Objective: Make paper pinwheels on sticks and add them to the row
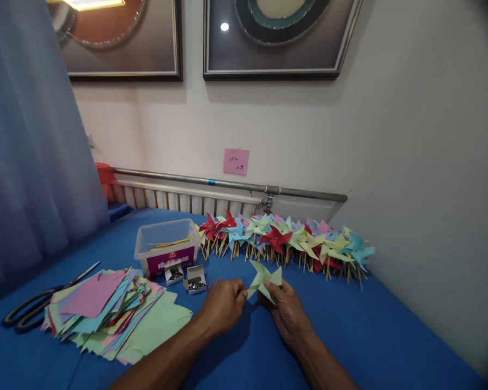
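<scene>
A pale green paper pinwheel (260, 279) is held up over the blue cloth, its blades folded in. My right hand (288, 314) grips it from the right, thumb on the front and fingers behind. At its lower left blade tip, my left hand (224, 306) is closed with thumb and forefinger pinched together on the paper edge. No stick shows on this pinwheel. Left of my hands lie two small open boxes of metal pins, one box (195, 280) nearer and another box (173, 272) beside it.
A clear tub (168, 259) holds thin wooden sticks. Cut coloured paper sheets (106, 309) are piled at left, beside black-handled scissors (36, 303). Many pinwheels on sticks (276, 238) lie along the back. Behind the table are a radiator (166, 197) and pipe (228, 184).
</scene>
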Demonstrator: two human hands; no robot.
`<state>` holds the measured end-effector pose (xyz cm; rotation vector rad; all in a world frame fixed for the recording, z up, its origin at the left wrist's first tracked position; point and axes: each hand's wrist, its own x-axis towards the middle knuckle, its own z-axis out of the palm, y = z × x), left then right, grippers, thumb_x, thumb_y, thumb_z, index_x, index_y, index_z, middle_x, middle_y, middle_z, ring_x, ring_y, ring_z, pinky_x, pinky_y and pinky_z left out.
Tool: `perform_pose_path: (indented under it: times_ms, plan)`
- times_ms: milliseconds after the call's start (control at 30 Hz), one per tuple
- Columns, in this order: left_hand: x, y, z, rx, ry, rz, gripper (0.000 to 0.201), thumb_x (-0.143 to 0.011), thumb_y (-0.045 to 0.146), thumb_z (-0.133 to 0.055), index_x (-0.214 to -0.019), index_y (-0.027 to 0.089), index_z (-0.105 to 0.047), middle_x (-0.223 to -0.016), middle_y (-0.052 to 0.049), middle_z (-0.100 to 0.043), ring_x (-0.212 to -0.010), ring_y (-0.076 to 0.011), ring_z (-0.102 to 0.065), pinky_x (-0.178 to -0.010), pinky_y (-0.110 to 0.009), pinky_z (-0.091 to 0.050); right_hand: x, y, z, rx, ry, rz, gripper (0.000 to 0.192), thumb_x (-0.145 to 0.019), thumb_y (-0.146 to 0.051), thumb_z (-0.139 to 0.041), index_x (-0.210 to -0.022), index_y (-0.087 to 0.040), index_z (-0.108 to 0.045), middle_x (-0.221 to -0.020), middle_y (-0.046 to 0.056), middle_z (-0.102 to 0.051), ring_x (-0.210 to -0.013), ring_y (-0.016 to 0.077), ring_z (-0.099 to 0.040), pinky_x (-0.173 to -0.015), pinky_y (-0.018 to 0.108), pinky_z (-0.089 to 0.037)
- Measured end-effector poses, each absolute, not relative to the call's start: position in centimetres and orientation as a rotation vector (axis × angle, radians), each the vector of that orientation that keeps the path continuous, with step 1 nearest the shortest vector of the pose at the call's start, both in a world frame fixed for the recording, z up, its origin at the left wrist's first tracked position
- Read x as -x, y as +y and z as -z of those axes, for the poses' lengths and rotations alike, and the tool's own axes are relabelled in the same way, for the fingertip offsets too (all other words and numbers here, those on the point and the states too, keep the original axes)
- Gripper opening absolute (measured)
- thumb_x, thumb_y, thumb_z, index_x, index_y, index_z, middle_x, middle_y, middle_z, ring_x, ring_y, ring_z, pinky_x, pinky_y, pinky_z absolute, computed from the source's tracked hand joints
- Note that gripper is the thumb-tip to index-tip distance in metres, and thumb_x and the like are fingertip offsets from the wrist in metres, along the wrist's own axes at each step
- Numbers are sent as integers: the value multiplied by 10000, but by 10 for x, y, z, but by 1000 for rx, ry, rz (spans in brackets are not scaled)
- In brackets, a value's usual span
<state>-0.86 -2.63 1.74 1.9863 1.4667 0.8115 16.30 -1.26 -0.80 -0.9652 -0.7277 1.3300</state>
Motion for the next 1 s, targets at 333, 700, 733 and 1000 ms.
perform_pose_path:
  times_ms: [333, 700, 733, 1000]
  plan:
    - [7, -30, -21, -2003, 1495, -788, 235, -912, 268, -508, -860, 183, -721, -722, -27, -678, -689, -158, -587, -639, -275, -300, -163, -13, 8, 971, -715, -1333, 374, -554, -330, -922, -831, -183, -719, -798, 26, -750, -654, 167, -644, -639, 306, -566]
    - [14, -26, -21, -2013, 1523, -701, 193, -874, 234, -530, -881, 197, -719, -780, -39, -707, -740, -175, -606, -639, -275, -289, -171, -6, 4, 977, -692, -1242, 450, -518, -317, -939, -900, -183, -741, -772, 2, -762, -669, 169, -679, -656, 286, -557]
    - [14, -26, -21, -2024, 1516, -686, 180, -861, 228, -546, -855, 199, -723, -779, -37, -705, -737, -174, -601, -639, -274, -288, -172, -4, 5, 980, -703, -1232, 461, -521, -322, -937, -914, -181, -742, -774, 4, -765, -666, 171, -681, -657, 288, -557]
    - [13, -19, -9, -1943, 1469, -734, 160, -802, 183, -584, -773, 180, -742, -710, -19, -668, -698, -165, -573, -622, -264, -290, -173, -1, 9, 989, -777, -1160, 486, -560, -445, -916, -917, -184, -715, -788, 7, -753, -714, 188, -692, -693, 306, -565]
